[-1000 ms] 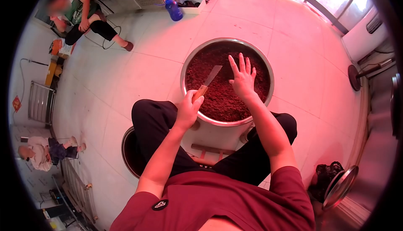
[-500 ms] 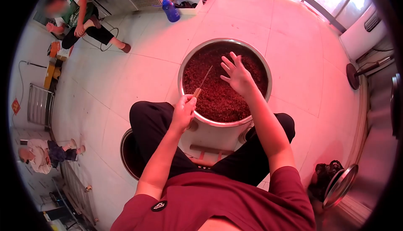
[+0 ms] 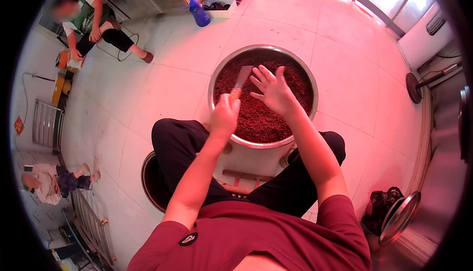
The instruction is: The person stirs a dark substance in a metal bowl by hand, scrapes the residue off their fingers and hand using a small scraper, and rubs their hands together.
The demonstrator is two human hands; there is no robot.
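My left hand [image 3: 224, 117] is closed around the wooden handle of a scraper [image 3: 242, 78], its flat metal blade pointing up and away from me. Fingers spread, my right hand [image 3: 274, 92] is held open with nothing in it, its fingertips close to the blade; whether they touch it I cannot tell. Both hands are over a large round metal basin [image 3: 315, 90] between my knees. Dark red, finely broken-up material [image 3: 260, 123] fills much of it; its kind is not clear.
A dark bucket [image 3: 146, 182] stands by my left leg. A blue bottle [image 3: 199, 13] and a white box [image 3: 221, 8] are on the tiled floor beyond. Another person [image 3: 93, 25] sits at upper left, and one more [image 3: 47, 182] at far left. A round lid [image 3: 401, 219] leans at right.
My left hand has moved forward and right, turning the scraper so its blade now shows broadside. My right hand has shifted slightly toward me and left. The seated person's hand has lowered.
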